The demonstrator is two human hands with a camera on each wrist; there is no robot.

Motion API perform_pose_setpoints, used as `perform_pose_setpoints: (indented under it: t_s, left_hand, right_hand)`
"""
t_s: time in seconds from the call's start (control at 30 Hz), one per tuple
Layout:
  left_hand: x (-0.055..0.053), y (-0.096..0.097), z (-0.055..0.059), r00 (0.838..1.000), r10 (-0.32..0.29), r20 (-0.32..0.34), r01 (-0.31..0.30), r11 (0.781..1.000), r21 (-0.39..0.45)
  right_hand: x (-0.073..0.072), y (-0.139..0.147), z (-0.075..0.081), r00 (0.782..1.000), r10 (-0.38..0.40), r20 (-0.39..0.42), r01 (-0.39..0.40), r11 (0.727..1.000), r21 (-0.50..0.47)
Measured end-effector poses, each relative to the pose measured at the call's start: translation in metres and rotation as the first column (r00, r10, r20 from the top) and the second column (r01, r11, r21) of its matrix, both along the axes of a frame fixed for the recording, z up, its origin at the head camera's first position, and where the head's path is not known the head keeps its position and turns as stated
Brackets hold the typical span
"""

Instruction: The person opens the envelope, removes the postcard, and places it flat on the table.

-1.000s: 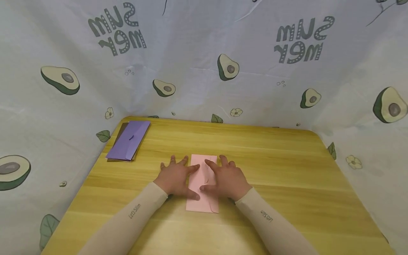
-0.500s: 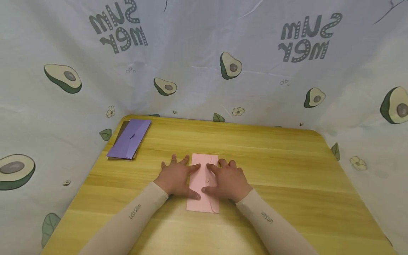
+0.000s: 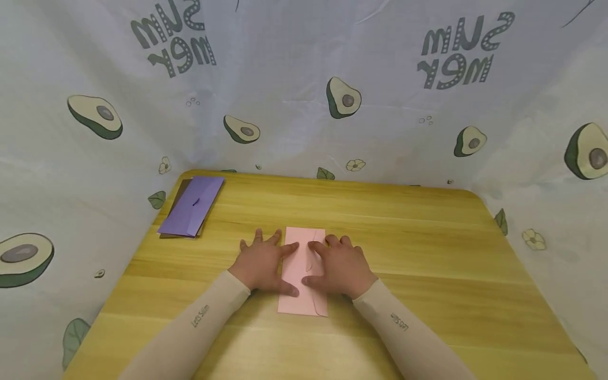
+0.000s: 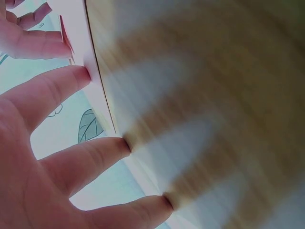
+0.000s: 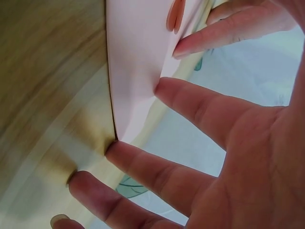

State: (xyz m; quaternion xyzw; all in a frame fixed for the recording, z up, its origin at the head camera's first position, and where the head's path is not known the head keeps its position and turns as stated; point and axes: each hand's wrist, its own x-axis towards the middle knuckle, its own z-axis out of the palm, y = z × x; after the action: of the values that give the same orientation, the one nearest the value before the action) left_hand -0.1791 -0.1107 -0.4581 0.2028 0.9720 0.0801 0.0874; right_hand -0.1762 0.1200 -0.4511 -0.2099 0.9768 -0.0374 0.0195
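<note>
A pink envelope [image 3: 295, 274] lies flat on the wooden table, its flap side up and its long side running away from me. My left hand [image 3: 262, 263] is spread at its left edge, thumb and index fingertip on the paper and the other fingers on the wood. From the right, my right hand [image 3: 343, 266] rests its thumb and index fingertip on the flap side, with the other fingertips beyond the right edge. In the right wrist view the envelope [image 5: 136, 52] shows an orange-red slot or tab near the thumb. Neither hand grips anything.
At the table's far left corner a purple envelope [image 3: 192, 207] lies over a brown one [image 3: 179, 192]. The yellow wooden table [image 3: 404, 237] has rounded far corners. A pale curtain [image 3: 294, 68] printed with avocados hangs behind and beside it.
The right index fingertip and thumb have shifted very slightly on the envelope. Otherwise the hands and envelopes stay in place, while the head view has tilted a little.
</note>
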Motion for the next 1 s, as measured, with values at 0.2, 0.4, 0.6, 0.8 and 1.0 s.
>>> perform_pose_setpoints:
  t_s: [0.2,0.4,0.6,0.8,1.0]
  left_hand:
    - [-0.002,0.0,0.001,1.0,0.003,0.013,-0.003,1.0,0.002]
    - [-0.002,0.001,0.004,1.0,0.001,0.022,-0.001,1.0,0.008]
    - [-0.005,0.006,0.007,0.999,0.013,0.031,-0.014,1.0,0.019]
    - [-0.011,0.016,0.007,0.999,0.038,0.032,-0.039,0.999,0.017]
    - [-0.016,0.024,0.009,0.997,0.063,0.038,-0.063,0.998,0.023]
  right_hand:
    - [-0.001,0.0,0.005,1.0,-0.008,0.021,0.008,1.0,-0.02]
    - [-0.003,0.0,0.007,0.999,-0.009,0.046,0.011,0.999,-0.05]
    - [-0.011,0.007,0.006,0.999,0.006,0.049,-0.003,0.998,-0.055]
    - [-0.025,0.019,0.006,0.997,0.05,0.061,-0.045,0.996,-0.072]
    - [-0.037,0.032,0.007,0.994,0.095,0.055,-0.09,0.992,-0.083]
